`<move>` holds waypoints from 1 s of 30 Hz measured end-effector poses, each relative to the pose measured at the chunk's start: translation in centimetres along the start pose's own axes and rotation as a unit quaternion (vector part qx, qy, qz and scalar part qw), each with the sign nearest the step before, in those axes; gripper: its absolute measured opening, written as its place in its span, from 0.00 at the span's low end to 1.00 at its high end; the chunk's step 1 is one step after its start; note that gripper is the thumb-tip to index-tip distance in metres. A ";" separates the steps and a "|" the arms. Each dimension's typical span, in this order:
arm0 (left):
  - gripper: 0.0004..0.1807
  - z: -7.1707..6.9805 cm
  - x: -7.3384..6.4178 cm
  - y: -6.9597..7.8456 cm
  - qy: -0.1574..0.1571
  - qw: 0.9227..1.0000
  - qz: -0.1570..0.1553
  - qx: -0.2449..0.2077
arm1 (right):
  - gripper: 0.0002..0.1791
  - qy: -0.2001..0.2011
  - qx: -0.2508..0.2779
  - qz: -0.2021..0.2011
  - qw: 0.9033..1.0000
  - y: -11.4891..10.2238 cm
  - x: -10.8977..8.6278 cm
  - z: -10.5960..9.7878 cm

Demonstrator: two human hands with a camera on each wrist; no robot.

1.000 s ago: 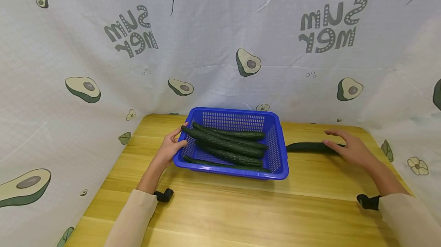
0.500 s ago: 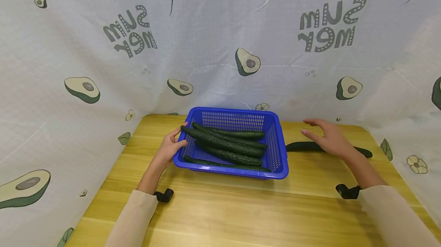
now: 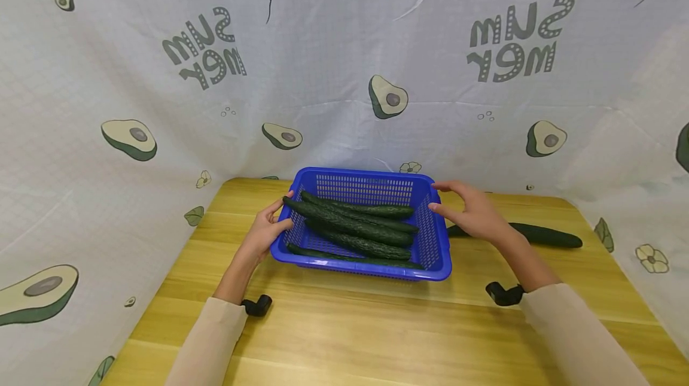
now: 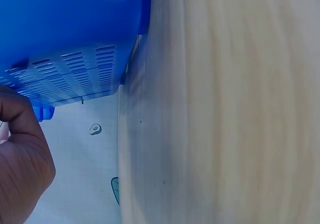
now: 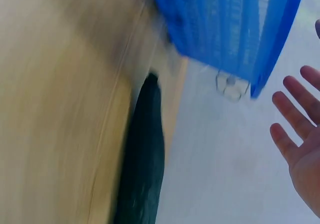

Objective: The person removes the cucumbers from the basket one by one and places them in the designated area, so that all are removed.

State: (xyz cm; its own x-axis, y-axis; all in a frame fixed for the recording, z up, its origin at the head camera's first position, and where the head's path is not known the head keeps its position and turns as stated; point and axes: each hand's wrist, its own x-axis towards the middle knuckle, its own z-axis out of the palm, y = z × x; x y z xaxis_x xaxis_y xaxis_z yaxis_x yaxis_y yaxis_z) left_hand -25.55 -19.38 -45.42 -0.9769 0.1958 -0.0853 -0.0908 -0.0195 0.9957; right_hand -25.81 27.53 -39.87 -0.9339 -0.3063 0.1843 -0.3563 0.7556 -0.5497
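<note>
A blue plastic basket (image 3: 366,262) holds several dark green cucumbers (image 3: 355,224), lying lengthwise inside. My left hand (image 3: 262,231) grips its left rim, thumb over the edge; in the left wrist view the curled fingers (image 4: 20,115) sit against the basket's slotted wall (image 4: 75,69). My right hand (image 3: 473,211) is at the right rim, thumb and fingers spread apart; the right wrist view shows its fingers (image 5: 295,104) extended beside the basket (image 5: 215,24). Beneath that hand a single cucumber (image 3: 546,235) lies on the table, its left end close to the basket and its middle partly hidden by the hand.
The wooden table (image 3: 344,332) carries the basket near its back edge. A white curtain (image 3: 334,63) printed with avocados hangs behind and along both sides. Black wrist cameras (image 3: 257,306) are worn on both forearms.
My right hand has moved left from above the loose cucumber to the basket's right rim, uncovering the cucumber's right end. The left hand and basket have stayed in place.
</note>
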 end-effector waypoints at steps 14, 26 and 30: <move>0.42 0.1 0.0 -0.1 0.007 1.000 0.003 -0.007 | 0.36 -0.034 0.039 -0.056 0.997 -4.4 2.5 4.0; 0.42 0.1 0.1 -0.3 0.003 1.000 -0.009 -0.006 | 0.37 -0.063 0.059 -0.068 0.994 -5.9 3.4 6.6; 0.43 0.2 0.2 -0.2 0.007 1.000 -0.007 -0.004 | 0.36 -0.072 0.063 -0.076 0.993 -6.5 3.7 7.1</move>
State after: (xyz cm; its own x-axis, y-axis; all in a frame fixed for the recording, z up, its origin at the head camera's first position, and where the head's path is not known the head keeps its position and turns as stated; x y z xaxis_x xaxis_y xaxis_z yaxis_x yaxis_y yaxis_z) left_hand -25.69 -19.14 -45.68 -0.9782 0.1822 -0.0994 -0.1055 -0.0240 0.9941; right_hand -26.71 17.35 -41.40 -0.8530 -0.4968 0.1598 -0.4773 0.6188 -0.6239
